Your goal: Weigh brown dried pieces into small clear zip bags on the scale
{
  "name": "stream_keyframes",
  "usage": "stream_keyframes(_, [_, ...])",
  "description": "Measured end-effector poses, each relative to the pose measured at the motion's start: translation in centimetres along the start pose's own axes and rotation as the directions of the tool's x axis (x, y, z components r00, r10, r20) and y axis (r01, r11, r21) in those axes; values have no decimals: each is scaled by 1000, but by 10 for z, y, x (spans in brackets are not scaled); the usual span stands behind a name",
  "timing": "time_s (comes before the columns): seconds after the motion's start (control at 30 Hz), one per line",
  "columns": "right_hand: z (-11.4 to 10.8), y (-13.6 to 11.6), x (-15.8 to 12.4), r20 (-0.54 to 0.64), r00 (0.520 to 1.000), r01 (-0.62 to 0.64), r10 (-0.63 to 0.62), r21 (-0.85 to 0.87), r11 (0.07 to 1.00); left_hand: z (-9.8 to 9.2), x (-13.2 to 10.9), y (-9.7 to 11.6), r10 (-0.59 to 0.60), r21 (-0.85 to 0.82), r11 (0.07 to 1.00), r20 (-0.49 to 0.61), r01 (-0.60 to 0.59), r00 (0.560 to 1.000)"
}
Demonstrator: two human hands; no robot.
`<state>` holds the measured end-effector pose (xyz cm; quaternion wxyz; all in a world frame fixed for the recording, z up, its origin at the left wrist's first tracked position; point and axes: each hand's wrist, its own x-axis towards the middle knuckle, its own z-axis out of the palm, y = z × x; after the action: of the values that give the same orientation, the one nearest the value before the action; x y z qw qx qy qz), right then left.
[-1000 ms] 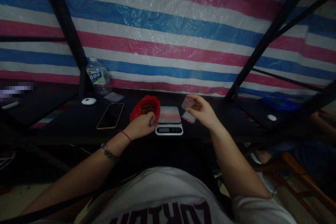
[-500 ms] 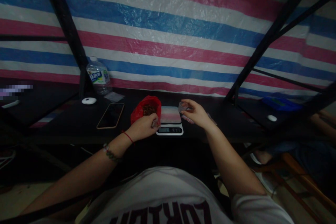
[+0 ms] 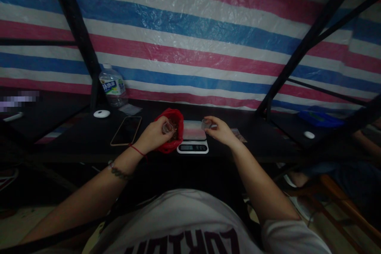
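Note:
My left hand (image 3: 153, 131) is closed on a small clear plastic cup (image 3: 168, 127), held at the mouth of a red plastic bag (image 3: 176, 113). Small brown pieces (image 3: 175, 135) show inside the bag. My right hand (image 3: 220, 131) pinches another small clear cup (image 3: 205, 124) at the right edge of a white kitchen scale (image 3: 193, 149). The scale's plate carries nothing, and its display is too dim to read. Just right of my right hand lies a small clear bag (image 3: 239, 135) with brownish contents, partly hidden by the wrist.
Left of the red bag lie a phone (image 3: 126, 131) and a white oval object (image 3: 101, 114). Behind them stand a clear plastic bottle (image 3: 112, 87) and a flat clear packet (image 3: 131, 109). A blue tray (image 3: 321, 119) and another person's arm (image 3: 369, 141) are at the right.
My left hand has moved left and up with its cup, from the scale's left edge to the red bag's opening. My right hand has shifted slightly, uncovering more of the small clear bag.

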<state>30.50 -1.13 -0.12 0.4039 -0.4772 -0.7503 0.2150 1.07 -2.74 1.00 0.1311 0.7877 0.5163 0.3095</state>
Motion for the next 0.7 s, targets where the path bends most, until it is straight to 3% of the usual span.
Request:
stream_keyframes(0.13, [3, 2, 0, 29, 1000, -5, 6, -15, 1000, 19, -7, 15, 38, 106, 993, 106, -49, 994])
stream_keyframes(0.3, [3, 1, -1, 33, 999, 8, -7, -58, 998, 34, -8, 15, -99, 363, 931, 136, 43, 986])
stream_keyframes(0.47, [-1, 6, 0, 29, 999, 23, -21, -67, 997, 17, 7, -18, -233, 400, 891, 2, 213, 972])
stream_keyframes(0.7, [-4, 11, 2, 10, 1000, -12, 12, -76, 997, -2, 22, -67, -461, 264, 831, -167, 490, 872])
